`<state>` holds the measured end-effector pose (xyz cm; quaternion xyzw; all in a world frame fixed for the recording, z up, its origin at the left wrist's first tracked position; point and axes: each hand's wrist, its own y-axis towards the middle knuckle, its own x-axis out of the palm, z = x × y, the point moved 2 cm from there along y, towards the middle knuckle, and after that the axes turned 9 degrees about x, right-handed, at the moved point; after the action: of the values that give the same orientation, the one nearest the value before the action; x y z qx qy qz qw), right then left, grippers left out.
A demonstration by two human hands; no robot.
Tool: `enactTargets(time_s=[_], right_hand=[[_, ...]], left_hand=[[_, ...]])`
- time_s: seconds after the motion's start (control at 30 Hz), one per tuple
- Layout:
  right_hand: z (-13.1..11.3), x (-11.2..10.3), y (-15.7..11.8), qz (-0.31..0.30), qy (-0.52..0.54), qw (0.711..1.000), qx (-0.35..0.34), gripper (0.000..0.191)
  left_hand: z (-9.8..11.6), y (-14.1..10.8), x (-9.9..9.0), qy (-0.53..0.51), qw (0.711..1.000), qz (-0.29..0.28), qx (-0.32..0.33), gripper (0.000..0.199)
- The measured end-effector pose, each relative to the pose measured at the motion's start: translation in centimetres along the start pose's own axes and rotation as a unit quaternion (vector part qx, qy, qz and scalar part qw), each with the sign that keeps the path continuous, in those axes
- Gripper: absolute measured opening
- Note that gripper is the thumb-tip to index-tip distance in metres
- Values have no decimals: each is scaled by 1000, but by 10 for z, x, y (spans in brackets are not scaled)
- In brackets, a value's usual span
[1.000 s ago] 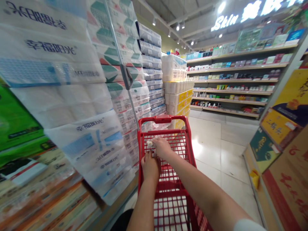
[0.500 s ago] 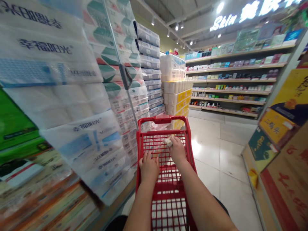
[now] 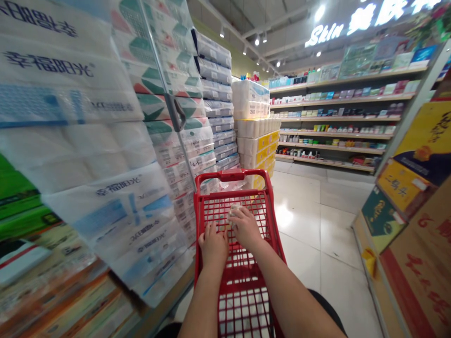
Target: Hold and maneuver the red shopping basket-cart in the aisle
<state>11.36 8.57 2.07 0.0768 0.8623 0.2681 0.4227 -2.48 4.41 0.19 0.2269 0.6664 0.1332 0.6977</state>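
A red plastic shopping basket or cart point(image 3: 241, 273) with grid panels stands in front of me. On its left part rests my left hand point(image 3: 214, 245), fingers apart, holding nothing. My right hand point(image 3: 245, 226) is closed on a crumpled whitish cloth or tissue point(image 3: 234, 214) and lies over the red grid, just right of my left hand. The far red rim rises beyond both hands.
Tall stacks of packaged paper rolls point(image 3: 105, 150) line the left side, with a metal pole and grey handle point(image 3: 175, 112) before them. Boxes point(image 3: 419, 225) stand on the right. Product shelves point(image 3: 338, 117) rise behind the tiled floor point(image 3: 303, 206).
My right hand has moved left and slightly down across the grid with the whitish cloth or tissue, closer to my left hand. The view has shifted slightly.
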Motion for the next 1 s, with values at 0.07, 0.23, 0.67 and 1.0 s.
enactTargets(time_s=[0.07, 0.23, 0.67, 1.0], right_hand=[[2, -1, 2, 28, -17, 998, 58, 32], [-6, 0, 1, 31, -16, 997, 70, 33], [-16, 14, -1, -24, 30, 999, -9, 25], [-18, 9, -14, -22, -30, 999, -28, 33]], left_hand=[[0, 2, -1, 0, 1000, 0, -1, 39], [-2, 4, -1, 4, 1000, -10, -5, 38], [-5, 4, 4, -16, 1000, -13, -6, 35], [1, -3, -2, -36, 999, -13, -24, 35]])
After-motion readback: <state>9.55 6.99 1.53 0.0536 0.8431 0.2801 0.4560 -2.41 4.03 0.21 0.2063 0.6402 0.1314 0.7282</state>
